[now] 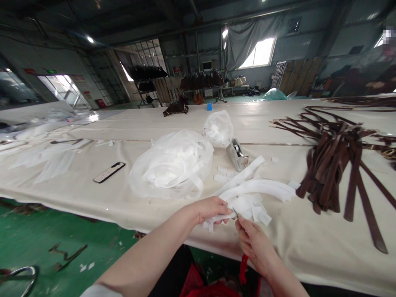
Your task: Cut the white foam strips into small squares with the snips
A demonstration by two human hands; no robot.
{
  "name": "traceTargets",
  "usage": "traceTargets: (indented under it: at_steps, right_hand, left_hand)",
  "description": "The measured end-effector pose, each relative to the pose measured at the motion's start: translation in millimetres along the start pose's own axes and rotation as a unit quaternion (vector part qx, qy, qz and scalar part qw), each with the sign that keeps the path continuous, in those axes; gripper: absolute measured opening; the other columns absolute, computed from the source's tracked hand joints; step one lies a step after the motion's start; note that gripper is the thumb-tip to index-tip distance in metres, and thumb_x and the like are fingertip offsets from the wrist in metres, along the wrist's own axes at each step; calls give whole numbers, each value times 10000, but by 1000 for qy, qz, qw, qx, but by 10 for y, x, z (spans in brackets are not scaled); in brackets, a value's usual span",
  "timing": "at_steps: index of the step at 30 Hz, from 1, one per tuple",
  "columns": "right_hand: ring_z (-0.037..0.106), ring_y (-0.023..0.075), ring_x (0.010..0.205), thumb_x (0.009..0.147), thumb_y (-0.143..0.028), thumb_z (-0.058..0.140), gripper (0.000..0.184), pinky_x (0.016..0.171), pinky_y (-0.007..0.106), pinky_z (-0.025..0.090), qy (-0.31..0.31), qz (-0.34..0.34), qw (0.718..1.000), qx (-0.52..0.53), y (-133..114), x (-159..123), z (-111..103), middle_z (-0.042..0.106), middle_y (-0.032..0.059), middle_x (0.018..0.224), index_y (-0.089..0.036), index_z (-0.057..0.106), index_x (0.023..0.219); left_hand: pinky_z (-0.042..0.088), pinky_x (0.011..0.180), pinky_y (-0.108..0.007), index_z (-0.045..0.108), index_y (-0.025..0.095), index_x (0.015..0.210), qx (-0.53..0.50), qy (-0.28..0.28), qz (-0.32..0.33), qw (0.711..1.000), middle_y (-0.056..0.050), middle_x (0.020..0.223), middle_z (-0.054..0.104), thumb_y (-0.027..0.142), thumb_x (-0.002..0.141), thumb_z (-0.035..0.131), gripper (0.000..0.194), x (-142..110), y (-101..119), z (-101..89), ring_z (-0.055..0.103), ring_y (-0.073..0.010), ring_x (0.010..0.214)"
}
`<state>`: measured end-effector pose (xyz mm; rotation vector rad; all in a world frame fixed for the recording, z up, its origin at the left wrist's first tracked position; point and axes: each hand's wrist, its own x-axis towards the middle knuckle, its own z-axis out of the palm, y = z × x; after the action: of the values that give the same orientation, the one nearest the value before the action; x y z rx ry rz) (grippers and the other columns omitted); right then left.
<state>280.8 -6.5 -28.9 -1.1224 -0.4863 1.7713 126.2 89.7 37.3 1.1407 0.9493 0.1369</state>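
Observation:
My left hand is closed around white strips of thin, soft sheet near the table's front edge. My right hand is wrapped around scissors. Their dark blade tips meet the strip beside my left fingertips, and a red part hangs below my palm. Most of the tool is hidden by my fingers. Small cut white pieces lie in a loose pile just beyond my hands. Longer curved white strips are spread behind that pile.
A clear plastic bag of white strips sits left of centre, with a smaller bag behind. A tape dispenser stands nearby. Brown leather straps are heaped at right. A phone lies at left on the cream-covered table.

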Motion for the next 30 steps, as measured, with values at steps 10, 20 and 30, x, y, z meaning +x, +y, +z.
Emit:
traceTargets:
  at_steps: [10,20,30]
  right_hand:
    - [100,0,332,638,-628,746,499,312,152,67,32,12,999,17,-32,60,118,271,-141,419,-191,508,671]
    - [88,12,338,739,-591,673,460,320,170,53,51,51,997,10,-55,133,116,253,-126,433,-210,447,616]
    - [456,123,526,681,-454,764,304,499,248,343,92,-172,968,-159,3,199,16,539,-37,554,-199,601,655]
  left_hand:
    - [252,376,-191,649,127,687,7,-38,-50,998,14,535,574,383,641,777,289,106,10,-86,413,-58,384]
    - [263,374,-186,682,128,707,32,-69,-99,992,17,525,565,361,639,783,263,198,-13,-151,413,-56,382]
    - [366,474,-216,617,151,719,97,-39,-12,994,2,604,607,588,649,742,459,12,-131,-60,501,-99,488]
